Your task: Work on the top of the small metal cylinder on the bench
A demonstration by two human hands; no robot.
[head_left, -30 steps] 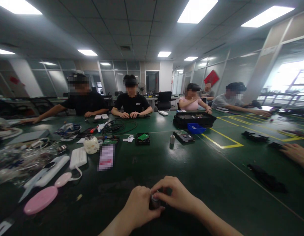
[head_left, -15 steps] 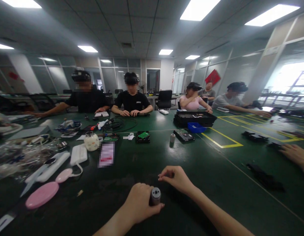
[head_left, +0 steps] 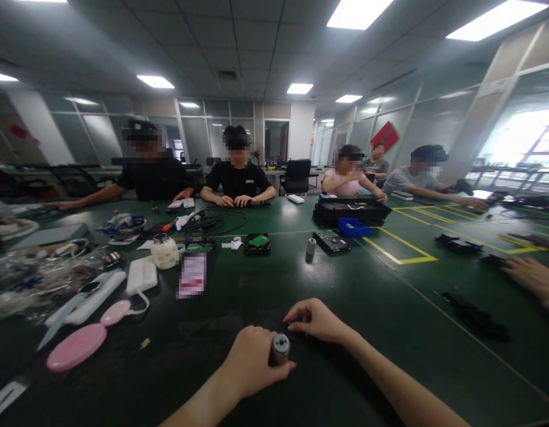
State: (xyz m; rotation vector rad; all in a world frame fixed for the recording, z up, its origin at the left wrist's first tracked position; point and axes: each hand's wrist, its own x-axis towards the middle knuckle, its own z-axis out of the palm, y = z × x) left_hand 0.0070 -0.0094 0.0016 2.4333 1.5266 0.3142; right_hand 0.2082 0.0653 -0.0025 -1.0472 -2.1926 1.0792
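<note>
My left hand is wrapped round a small grey metal cylinder, which stands upright on the dark green table with its holed top end facing up. Just beyond and to the right, my right hand is closed, its thumb and index finger bent towards each other close to the tabletop. Whatever lies between those fingertips is too small to make out. A second metal cylinder stands farther off, beside a hard drive.
Left are a pink oval object, a white power bank, a cream jar and plastic bags. A circuit-board drive, blue tray and black bin lie ahead. Another person's hand rests at right.
My right hand has shifted slightly left, its fingertips lower and nearer the table. My left hand still holds the cylinder. The whole view has tilted slightly.
</note>
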